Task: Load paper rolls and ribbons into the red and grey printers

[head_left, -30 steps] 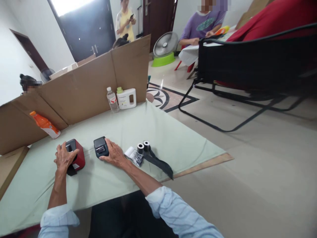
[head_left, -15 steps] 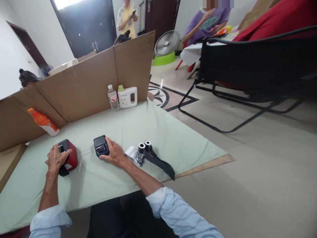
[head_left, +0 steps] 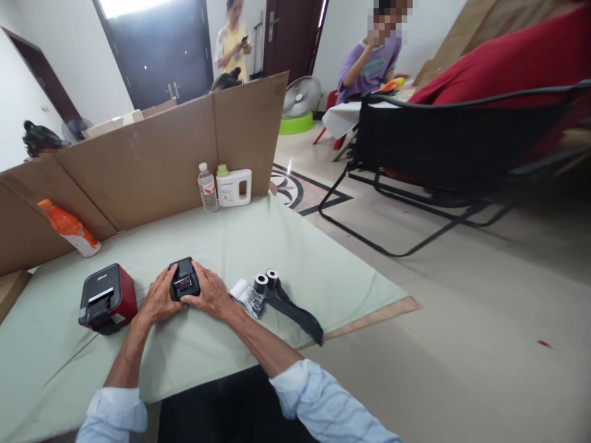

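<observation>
Fingers of the left hand curl along one side of a small black device, and those of the right hand bend around the opposite side, so it is clasped between both palms. Both forearms slant inward toward it, with pale-blue cuffs folded back. Boxy and round-cornered, the device has a smooth dark casing. Beside the left hand stands a larger red-and-black machine, hard-shelled. Near the right hand lie a crinkled silvery packet, small white-ended rolls and a limp black strip. Creased pale-green cloth covers the bench, backed by a flat, creased cardboard panel.
</observation>
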Motion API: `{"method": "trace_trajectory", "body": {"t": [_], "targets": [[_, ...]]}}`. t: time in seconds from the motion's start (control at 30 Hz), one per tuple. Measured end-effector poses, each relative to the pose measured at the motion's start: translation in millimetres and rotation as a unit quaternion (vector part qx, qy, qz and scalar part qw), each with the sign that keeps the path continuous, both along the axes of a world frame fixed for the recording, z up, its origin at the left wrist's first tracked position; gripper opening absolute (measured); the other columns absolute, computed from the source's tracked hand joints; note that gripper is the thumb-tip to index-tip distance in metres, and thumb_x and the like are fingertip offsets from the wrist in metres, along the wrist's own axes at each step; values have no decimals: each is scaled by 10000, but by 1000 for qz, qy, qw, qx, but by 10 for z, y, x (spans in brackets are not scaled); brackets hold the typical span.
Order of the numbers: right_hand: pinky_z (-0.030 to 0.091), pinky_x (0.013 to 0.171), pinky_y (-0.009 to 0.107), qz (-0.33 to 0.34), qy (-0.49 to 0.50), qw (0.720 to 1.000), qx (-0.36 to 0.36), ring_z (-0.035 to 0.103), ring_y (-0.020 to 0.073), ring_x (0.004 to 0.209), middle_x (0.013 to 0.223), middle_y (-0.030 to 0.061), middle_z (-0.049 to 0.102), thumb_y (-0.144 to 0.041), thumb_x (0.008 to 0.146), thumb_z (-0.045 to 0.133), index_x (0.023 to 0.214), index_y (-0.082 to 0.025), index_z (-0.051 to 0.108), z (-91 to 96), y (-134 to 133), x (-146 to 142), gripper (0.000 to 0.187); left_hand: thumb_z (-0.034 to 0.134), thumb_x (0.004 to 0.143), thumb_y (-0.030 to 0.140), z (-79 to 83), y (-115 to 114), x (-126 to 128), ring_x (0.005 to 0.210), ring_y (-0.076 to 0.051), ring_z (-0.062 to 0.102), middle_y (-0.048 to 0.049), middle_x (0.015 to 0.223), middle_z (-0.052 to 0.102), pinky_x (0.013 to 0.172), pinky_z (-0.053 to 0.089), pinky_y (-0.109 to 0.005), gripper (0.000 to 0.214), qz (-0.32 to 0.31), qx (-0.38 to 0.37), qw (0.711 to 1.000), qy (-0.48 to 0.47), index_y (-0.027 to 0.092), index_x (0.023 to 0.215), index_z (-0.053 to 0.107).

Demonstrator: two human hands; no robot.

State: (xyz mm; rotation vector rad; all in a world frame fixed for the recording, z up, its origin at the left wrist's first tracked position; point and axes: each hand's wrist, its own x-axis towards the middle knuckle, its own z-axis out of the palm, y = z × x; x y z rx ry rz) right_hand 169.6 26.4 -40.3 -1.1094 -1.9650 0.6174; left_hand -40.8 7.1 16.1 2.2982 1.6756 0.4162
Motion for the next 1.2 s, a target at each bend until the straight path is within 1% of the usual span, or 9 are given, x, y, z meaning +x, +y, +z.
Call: {"method": "trace_trajectory", "body": {"t": [0.17, 0.27, 0.4, 0.5, 0.57, 0.7, 0.9, 1.03, 1.2], "targets": [[444, 1218, 567, 18, 11, 1000, 0, 521, 388, 1478, 1639, 250, 480, -470, 802, 884, 1682, -146, 296, -7, 6, -14, 1107, 811, 767, 388, -126, 11, -58, 1544, -404, 443, -219, 1658, 430, 1255, 404, -590, 1035, -16, 67, 996, -54, 200, 1664, 331], [422, 1244, 562, 32, 20, 999, 0, 487, 382, 1511, 1661, 246, 454, -461, 799, 891, 1684, -146, 293, 5, 5, -43, 1113, 807, 770, 412, -217, -5, -109, 1533, -401, 457, -205, 1642, 440, 1252, 421, -576, 1017, -12, 99, 991, -84, 209, 1654, 347], [414, 1249, 574, 30, 13, 999, -16, 487, 392, 1513, 1661, 243, 456, -457, 778, 911, 1694, -161, 277, -12, 2, -65, 1153, 818, 743, 387, -345, -9, -143, 1524, -402, 469, -198, 1635, 443, 1245, 431, -586, 1018, 1, 111, 988, -108, 218, 1641, 369], [411, 1250, 573, 32, 9, 999, -19, 480, 387, 1520, 1668, 229, 451, -459, 779, 907, 1704, -189, 253, -32, -6, -54, 1164, 816, 746, 387, -407, -9, -141, 1541, -407, 449, -206, 1657, 425, 1249, 419, -596, 1008, 7, 115, 987, -115, 214, 1638, 379], [406, 1253, 571, 32, 7, 999, -19, 478, 383, 1523, 1668, 227, 452, -456, 783, 900, 1704, -188, 252, -37, -12, -45, 1158, 825, 738, 390, -421, -7, -133, 1558, -417, 425, -213, 1683, 398, 1251, 408, -608, 1025, 11, 110, 988, -111, 214, 1642, 376], [412, 1249, 572, 26, 4, 999, -19, 503, 387, 1500, 1651, 251, 467, -430, 777, 902, 1685, -132, 278, -37, -18, -45, 1141, 833, 733, 402, -415, 2, -109, 1573, -437, 398, -223, 1715, 359, 1234, 409, -634, 1048, 28, 98, 990, -98, 222, 1653, 365], [414, 1252, 576, 31, 9, 999, -16, 507, 392, 1496, 1642, 260, 475, -441, 794, 893, 1674, -115, 300, -56, -23, -28, 1110, 811, 716, 348, -449, 2, -62, 1564, -430, 417, -215, 1707, 375, 1213, 437, -597, 1039, 37, 109, 989, -94, 217, 1651, 376], [408, 1255, 575, 36, 13, 999, -10, 503, 386, 1500, 1647, 238, 476, -450, 802, 884, 1686, -155, 284, -69, -23, -9, 1108, 808, 691, 345, -493, 4, -51, 1553, -435, 430, -200, 1700, 394, 1194, 462, -579, 1053, 46, 123, 987, -90, 226, 1648, 386], [428, 1242, 571, 36, 8, 999, -1, 513, 381, 1495, 1639, 227, 491, -440, 797, 891, 1689, -184, 286, -57, -14, 1, 1107, 796, 709, 367, -520, 26, -73, 1549, -442, 434, -219, 1708, 379, 1194, 452, -594, 1039, 46, 121, 987, -92, 221, 1649, 380]]}}
